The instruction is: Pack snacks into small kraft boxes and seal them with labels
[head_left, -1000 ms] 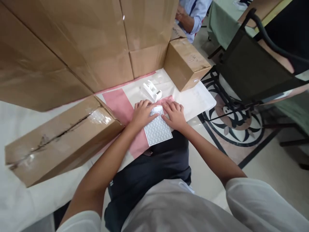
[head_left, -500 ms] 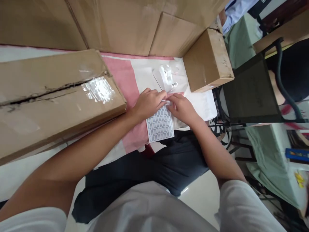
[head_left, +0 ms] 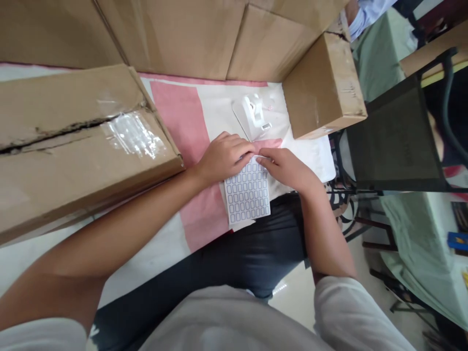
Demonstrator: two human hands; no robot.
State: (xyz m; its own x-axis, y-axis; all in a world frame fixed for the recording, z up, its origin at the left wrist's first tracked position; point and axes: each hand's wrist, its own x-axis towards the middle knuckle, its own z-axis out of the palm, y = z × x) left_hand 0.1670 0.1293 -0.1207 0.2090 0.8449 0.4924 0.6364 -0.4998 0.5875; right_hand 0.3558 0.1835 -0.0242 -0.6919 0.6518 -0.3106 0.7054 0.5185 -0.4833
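Note:
A white sheet of small blue-outlined stickers (head_left: 248,195) lies on the pink and white table cover (head_left: 183,122) at its near edge. My left hand (head_left: 224,157) rests curled on the sheet's upper left corner, fingertips pinched together. My right hand (head_left: 285,168) presses on the upper right corner, thumb and forefinger meeting my left fingers at the sheet's top edge. What the fingertips pinch is too small to make out. A white plastic plug-like device (head_left: 253,116) lies just beyond my hands.
A long taped cardboard box (head_left: 73,146) lies at the left. Tall cartons (head_left: 183,34) wall the back. A small carton (head_left: 323,87) sits at the right edge. A dark chair (head_left: 395,136) stands right of the table. Another person's sleeve (head_left: 369,12) shows at top right.
The camera has turned and dipped toward the table. My hands have stayed on the sticker sheet's top edge, curling from flat fingers into a pinch.

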